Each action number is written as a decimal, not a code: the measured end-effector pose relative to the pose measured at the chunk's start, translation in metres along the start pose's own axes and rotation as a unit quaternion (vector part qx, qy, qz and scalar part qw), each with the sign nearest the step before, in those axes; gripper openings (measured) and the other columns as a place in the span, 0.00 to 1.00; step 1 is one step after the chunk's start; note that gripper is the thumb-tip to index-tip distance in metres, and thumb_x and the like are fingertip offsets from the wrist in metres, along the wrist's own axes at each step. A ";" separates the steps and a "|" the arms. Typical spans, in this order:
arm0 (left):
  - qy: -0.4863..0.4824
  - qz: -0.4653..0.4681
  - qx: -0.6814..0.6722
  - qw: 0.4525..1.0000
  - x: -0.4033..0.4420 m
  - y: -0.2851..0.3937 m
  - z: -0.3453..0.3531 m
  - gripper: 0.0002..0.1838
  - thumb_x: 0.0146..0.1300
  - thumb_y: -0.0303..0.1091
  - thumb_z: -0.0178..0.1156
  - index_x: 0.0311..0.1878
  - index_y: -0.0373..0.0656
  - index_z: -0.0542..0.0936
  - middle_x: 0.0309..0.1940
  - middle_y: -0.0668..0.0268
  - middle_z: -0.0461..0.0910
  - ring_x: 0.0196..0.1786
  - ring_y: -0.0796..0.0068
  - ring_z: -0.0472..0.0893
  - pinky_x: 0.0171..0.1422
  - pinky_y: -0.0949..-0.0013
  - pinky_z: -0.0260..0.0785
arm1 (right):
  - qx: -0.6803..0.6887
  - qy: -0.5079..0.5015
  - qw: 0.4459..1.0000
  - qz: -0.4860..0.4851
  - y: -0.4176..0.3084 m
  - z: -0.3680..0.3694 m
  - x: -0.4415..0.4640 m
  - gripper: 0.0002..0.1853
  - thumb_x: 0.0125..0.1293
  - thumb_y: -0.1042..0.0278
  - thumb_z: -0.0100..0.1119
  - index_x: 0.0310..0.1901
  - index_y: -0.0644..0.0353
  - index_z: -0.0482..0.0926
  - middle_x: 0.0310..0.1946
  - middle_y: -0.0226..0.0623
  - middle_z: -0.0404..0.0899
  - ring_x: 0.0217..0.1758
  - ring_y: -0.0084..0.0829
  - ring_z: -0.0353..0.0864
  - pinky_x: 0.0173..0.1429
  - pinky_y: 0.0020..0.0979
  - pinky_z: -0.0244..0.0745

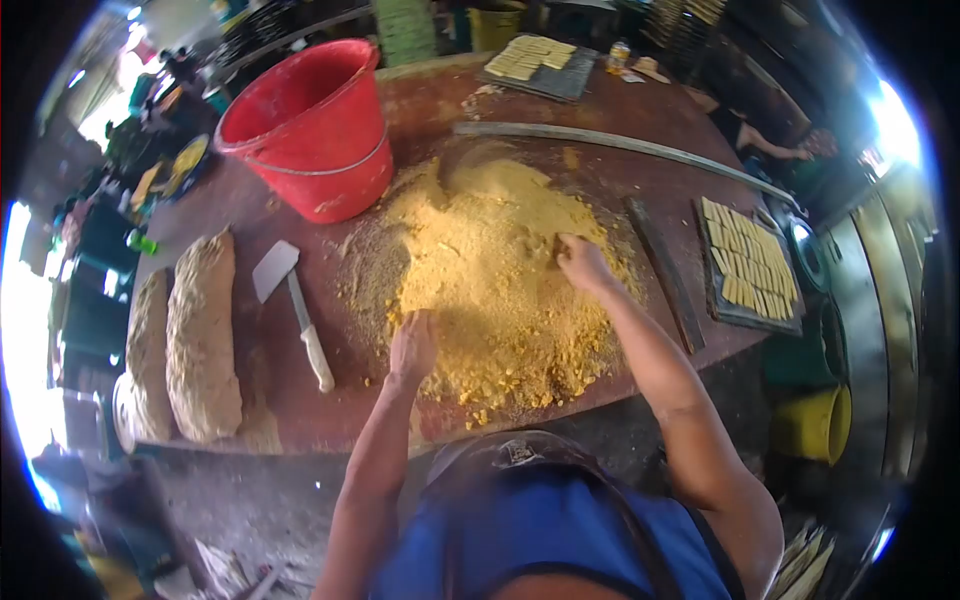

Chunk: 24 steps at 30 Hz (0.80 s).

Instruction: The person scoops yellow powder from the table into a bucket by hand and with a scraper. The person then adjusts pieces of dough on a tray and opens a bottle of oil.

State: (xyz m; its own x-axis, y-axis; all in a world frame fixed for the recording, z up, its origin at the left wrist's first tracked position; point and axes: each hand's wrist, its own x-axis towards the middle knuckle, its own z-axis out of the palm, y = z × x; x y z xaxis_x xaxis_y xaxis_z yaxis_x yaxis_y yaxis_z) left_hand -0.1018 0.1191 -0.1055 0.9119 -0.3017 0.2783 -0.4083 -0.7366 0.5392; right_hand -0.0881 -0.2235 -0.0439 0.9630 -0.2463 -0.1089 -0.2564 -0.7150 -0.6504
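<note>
A wide heap of yellow, crumbly flour mixture (480, 260) spreads over the middle of the wooden table, powdery on top and lumpier along its near edge. My left hand (413, 345) rests against the heap's near left side, fingers stretched forward and touching the mixture. On the heap's right side is my right hand (583, 262), its fingers curled inward; whatever they may hold is hidden. Left of the heap lies a scraper (290, 290) with a broad blade and a white handle. A tall red bucket (330, 165) with a wire handle stands behind the left hand.
Two long dough rolls (203, 340) (150, 355) lie at the table's left. A dark wooden bar (665, 275) and a tray of cut strips (745, 260) are at right. A long metal strip (620, 142) crosses the back, near another tray (540, 65). A person's arm shows at far right.
</note>
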 end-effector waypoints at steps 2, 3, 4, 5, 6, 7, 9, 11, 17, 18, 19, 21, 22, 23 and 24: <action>-0.036 -0.031 -0.021 0.999 0.007 0.003 -0.010 0.11 0.70 0.34 0.49 0.39 0.37 0.76 0.36 0.48 0.79 0.42 0.45 0.78 0.45 0.50 0.71 | 0.027 -0.006 0.999 0.037 -0.028 0.013 -0.010 0.17 0.74 0.66 0.47 0.61 0.56 0.75 0.32 0.41 0.82 0.19 0.21 0.74 0.21 0.24 0.74; -0.053 -0.049 -0.031 0.997 0.011 0.004 -0.011 0.11 0.70 0.34 0.48 0.38 0.37 0.76 0.34 0.46 0.78 0.40 0.44 0.78 0.43 0.48 0.70 | 0.048 0.009 0.999 0.024 -0.039 0.015 -0.012 0.17 0.74 0.66 0.47 0.62 0.56 0.75 0.28 0.40 0.81 0.17 0.19 0.72 0.18 0.22 0.70; -0.038 -0.040 -0.062 0.997 0.014 -0.003 -0.007 0.13 0.70 0.36 0.47 0.35 0.37 0.75 0.30 0.45 0.78 0.37 0.41 0.78 0.41 0.47 0.69 | 0.044 0.018 0.998 0.034 -0.046 0.015 -0.012 0.17 0.74 0.66 0.47 0.62 0.56 0.75 0.28 0.40 0.81 0.17 0.19 0.72 0.18 0.22 0.70; -0.044 -0.035 -0.070 0.996 0.016 -0.008 -0.002 0.13 0.70 0.36 0.47 0.35 0.37 0.75 0.30 0.45 0.78 0.37 0.41 0.78 0.41 0.47 0.69 | 0.030 0.046 0.998 0.004 -0.054 0.015 -0.012 0.17 0.74 0.66 0.48 0.60 0.57 0.76 0.26 0.38 0.80 0.15 0.18 0.69 0.16 0.21 0.68; -0.038 -0.035 -0.084 0.995 0.019 -0.009 -0.002 0.14 0.70 0.37 0.47 0.35 0.38 0.75 0.30 0.45 0.78 0.37 0.41 0.78 0.41 0.47 0.69 | 0.018 0.071 0.997 -0.027 -0.058 0.015 -0.014 0.16 0.74 0.66 0.48 0.59 0.57 0.77 0.24 0.37 0.80 0.13 0.18 0.67 0.13 0.20 0.65; -0.030 -0.035 -0.096 0.994 0.024 -0.010 -0.004 0.14 0.70 0.38 0.47 0.34 0.38 0.75 0.29 0.45 0.78 0.37 0.41 0.78 0.40 0.48 0.69 | 0.016 0.074 0.997 -0.023 -0.060 0.011 -0.017 0.16 0.74 0.66 0.48 0.59 0.57 0.77 0.24 0.37 0.80 0.13 0.18 0.67 0.13 0.20 0.65; -0.031 -0.041 -0.087 0.995 0.029 -0.013 -0.010 0.15 0.71 0.40 0.47 0.34 0.38 0.75 0.30 0.45 0.78 0.37 0.41 0.78 0.41 0.48 0.69 | -0.020 0.103 0.994 -0.001 -0.065 0.001 -0.021 0.14 0.73 0.63 0.52 0.55 0.56 0.80 0.20 0.34 0.78 0.09 0.16 0.61 0.10 0.21 0.62; -0.096 -0.081 -0.070 0.990 0.036 -0.016 -0.016 0.16 0.71 0.41 0.47 0.37 0.37 0.77 0.29 0.45 0.78 0.36 0.43 0.79 0.42 0.49 0.70 | -0.006 0.074 0.997 0.016 -0.042 -0.017 -0.022 0.15 0.72 0.60 0.55 0.55 0.54 0.81 0.25 0.36 0.82 0.15 0.17 0.70 0.17 0.20 0.71; -0.003 -0.184 -0.049 0.982 0.023 -0.061 -0.012 0.23 0.73 0.48 0.46 0.53 0.37 0.78 0.50 0.47 0.78 0.52 0.50 0.78 0.53 0.54 0.72 | -0.001 0.076 0.985 0.155 0.090 -0.065 -0.016 0.17 0.66 0.64 0.60 0.56 0.58 0.80 0.55 0.48 0.80 0.48 0.38 0.84 0.49 0.37 0.79; 0.045 -0.187 -0.021 0.981 0.022 -0.059 -0.016 0.25 0.74 0.50 0.45 0.57 0.38 0.77 0.54 0.47 0.77 0.56 0.51 0.77 0.57 0.55 0.72 | 0.056 0.072 0.962 0.257 0.098 -0.062 -0.013 0.17 0.65 0.67 0.59 0.55 0.59 0.80 0.56 0.51 0.78 0.50 0.42 0.83 0.51 0.41 0.78; 0.048 -0.194 -0.016 0.980 0.027 -0.043 -0.019 0.25 0.74 0.50 0.45 0.57 0.38 0.77 0.54 0.47 0.77 0.56 0.51 0.77 0.57 0.55 0.72 | 0.057 0.064 0.964 0.252 0.121 -0.044 0.001 0.17 0.65 0.67 0.59 0.55 0.59 0.80 0.56 0.51 0.78 0.50 0.42 0.83 0.51 0.41 0.78; -0.040 -0.349 -0.165 0.922 0.048 0.007 -0.015 0.25 0.73 0.49 0.46 0.62 0.40 0.73 0.52 0.48 0.78 0.57 0.52 0.77 0.61 0.56 0.70 | -0.072 0.143 0.984 0.076 0.170 0.006 0.043 0.16 0.62 0.71 0.57 0.52 0.60 0.81 0.46 0.54 0.82 0.51 0.47 0.83 0.53 0.43 0.76; -0.035 -0.308 -0.111 0.944 0.056 0.019 -0.001 0.23 0.72 0.46 0.49 0.62 0.40 0.72 0.53 0.48 0.78 0.57 0.50 0.76 0.61 0.56 0.70 | -0.214 0.059 0.971 0.086 0.123 0.007 0.047 0.15 0.60 0.75 0.52 0.48 0.64 0.80 0.43 0.60 0.80 0.49 0.53 0.81 0.51 0.47 0.74; -0.033 -0.266 -0.055 0.962 0.065 0.027 0.011 0.23 0.71 0.42 0.52 0.63 0.40 0.71 0.54 0.48 0.77 0.57 0.48 0.76 0.60 0.56 0.70 | -0.207 0.052 0.974 0.077 0.097 0.009 0.053 0.15 0.60 0.75 0.52 0.48 0.64 0.80 0.43 0.60 0.80 0.49 0.53 0.81 0.51 0.47 0.74; -0.029 -0.275 -0.047 0.960 0.073 0.032 0.014 0.23 0.71 0.42 0.52 0.63 0.40 0.71 0.54 0.48 0.77 0.57 0.48 0.76 0.60 0.56 0.70 | -0.111 0.075 0.989 0.055 0.082 0.010 0.057 0.14 0.59 0.76 0.51 0.46 0.64 0.80 0.42 0.60 0.80 0.47 0.53 0.81 0.50 0.47 0.74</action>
State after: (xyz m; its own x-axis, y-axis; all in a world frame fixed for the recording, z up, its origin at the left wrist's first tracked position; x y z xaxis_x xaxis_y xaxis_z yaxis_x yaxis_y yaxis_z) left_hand -0.0478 0.0644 -0.0791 0.9904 0.0812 -0.1115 0.1350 -0.7365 0.6628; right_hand -0.0531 -0.2899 -0.1106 0.9090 -0.4142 -0.0460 -0.3876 -0.7997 -0.4585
